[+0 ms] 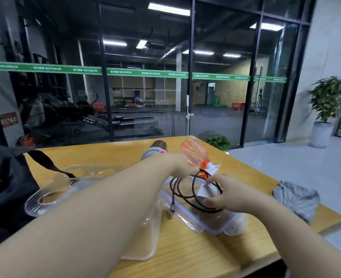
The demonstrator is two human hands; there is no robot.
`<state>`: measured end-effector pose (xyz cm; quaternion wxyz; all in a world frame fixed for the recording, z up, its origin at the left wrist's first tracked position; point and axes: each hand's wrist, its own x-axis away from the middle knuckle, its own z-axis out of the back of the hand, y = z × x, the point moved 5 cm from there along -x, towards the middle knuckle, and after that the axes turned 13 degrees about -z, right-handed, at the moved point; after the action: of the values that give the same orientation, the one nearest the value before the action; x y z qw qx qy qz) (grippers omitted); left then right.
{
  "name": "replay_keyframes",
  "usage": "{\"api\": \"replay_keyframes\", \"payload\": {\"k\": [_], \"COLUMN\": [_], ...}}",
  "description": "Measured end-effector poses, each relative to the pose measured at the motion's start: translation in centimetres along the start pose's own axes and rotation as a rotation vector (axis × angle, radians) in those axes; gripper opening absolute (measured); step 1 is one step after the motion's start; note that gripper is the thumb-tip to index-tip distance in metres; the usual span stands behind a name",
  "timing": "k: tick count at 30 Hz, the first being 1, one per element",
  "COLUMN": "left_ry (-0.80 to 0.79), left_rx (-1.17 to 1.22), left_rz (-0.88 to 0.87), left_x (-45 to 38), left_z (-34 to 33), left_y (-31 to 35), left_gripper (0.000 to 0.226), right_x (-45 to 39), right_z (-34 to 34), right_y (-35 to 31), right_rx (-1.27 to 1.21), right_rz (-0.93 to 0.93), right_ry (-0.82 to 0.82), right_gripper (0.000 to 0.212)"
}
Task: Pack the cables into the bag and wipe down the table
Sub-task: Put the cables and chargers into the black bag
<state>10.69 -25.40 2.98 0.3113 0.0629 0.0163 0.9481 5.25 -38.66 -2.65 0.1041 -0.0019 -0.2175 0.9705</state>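
Both hands on the black cable (185,189) coil: left hand (180,163) fingers grasping its far side, right hand (223,194) fingers pinching the near loop, clear bag (183,215) just beneath them on the desk (185,257).

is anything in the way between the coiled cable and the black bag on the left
Yes. The cable is held by both hands over a clear container right of centre. The left forearm and a ribbed clear plastic tray lie between it and the black bag.
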Motion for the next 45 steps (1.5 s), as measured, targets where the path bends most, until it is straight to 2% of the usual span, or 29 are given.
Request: {"api": "replay_keyframes", "payload": {"k": [2, 5, 7, 9, 11, 16, 24, 28, 32, 40, 45], "left_ry": [-0.062, -0.158, -0.199, -0.232, -0.250, -0.277, -0.270, -0.201, 0.023, 0.383, 0.526], "left_rx": [0.005, -0.098, -0.164, -0.200, -0.215, -0.308, -0.411, -0.331, -0.083, -0.018, 0.085], "left_rz": [0.007, -0.004, -0.001, 0.012, 0.025, 0.029, -0.034, -0.056, -0.030, -0.077, -0.077], "left_x": [-0.8, -2.0, -2.5, -2.7, -2.8, -2.9, -2.4, -1.9, -0.9, 4.3, 8.1], "left_z": [-0.4, -1.6, -2.3, -2.9, -3.2, -3.5, -4.1, -4.0, -1.9, 3.4, 6.0], "left_y": [0.9, 2.0, 2.1, 2.0, 1.8, 2.0, 2.7, 2.8, 2.1, 0.8, -2.1], "left_gripper": [0.072, 0.061, 0.050, 0.047, 0.044, 0.035, 0.032, 0.032, 0.034, 0.021, 0.043], "right_x": [-0.1, 0.0, -0.1, -0.2, -0.2, 0.2, 0.3, 0.4, 0.8, 2.6, 3.8], "right_z": [-0.1, -0.5, -0.9, -1.1, -1.0, -0.9, -0.7, -0.3, 0.7, 5.0, 6.1], "right_y": [0.1, 0.4, 0.7, 0.8, 0.7, 0.6, 0.6, 0.8, 0.6, -2.8, -7.0], "right_rx": [0.028, 0.007, -0.002, -0.025, -0.055, -0.062, -0.109, -0.141, -0.149, -0.248, -0.327], "right_rz": [-0.011, -0.032, -0.034, -0.024, -0.015, -0.002, 0.024, 0.031, 0.027, 0.133, 0.234], "right_ry": [-0.036, -0.084, -0.086, -0.073, -0.069, -0.049, -0.048, -0.041, 0.036, 0.212, 0.297], "right_gripper": [0.073, 0.082, 0.075, 0.057, 0.049, 0.051, 0.043, 0.039, 0.047, 0.054, 0.054]}}
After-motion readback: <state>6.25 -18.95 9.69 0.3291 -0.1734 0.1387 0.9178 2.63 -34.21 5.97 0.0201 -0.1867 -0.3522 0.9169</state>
